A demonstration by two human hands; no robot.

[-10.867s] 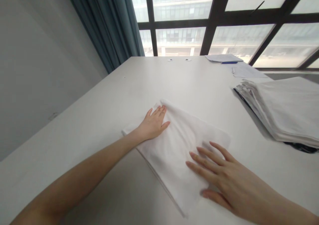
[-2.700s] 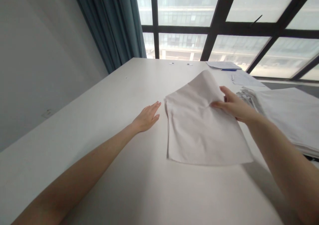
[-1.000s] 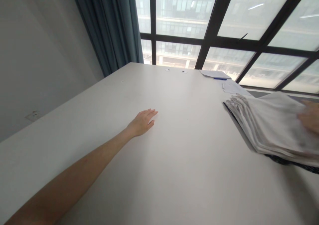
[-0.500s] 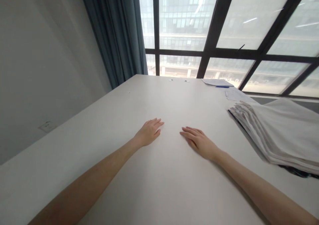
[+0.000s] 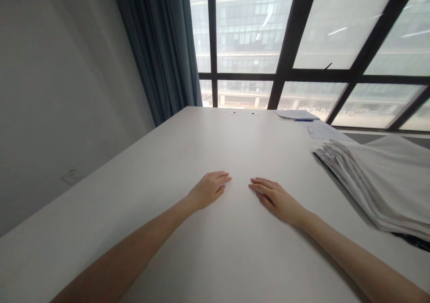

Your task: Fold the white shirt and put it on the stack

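Observation:
My left hand (image 5: 209, 190) rests palm down on the white table (image 5: 215, 146), fingers stretched to the right and thumb a little apart. Across a small gap lies my right hand (image 5: 273, 198), also palm down, its fingers extended toward the left one. Neither hand holds anything. To the right of my right hand is a stack of folded light-grey cloth (image 5: 393, 177), apart from it, with a dark layer showing beneath.
Paper sheets (image 5: 327, 132) and a blue pen (image 5: 303, 120) lie at the table's far right. Beyond stand a dark-framed window (image 5: 248, 76) and a blue curtain (image 5: 161, 48). A wall socket (image 5: 71, 176) is on the left wall.
Both hands appear slightly lower and further right, the left one shifting more, so the gap between them is narrower. The whole view has also shifted a little.

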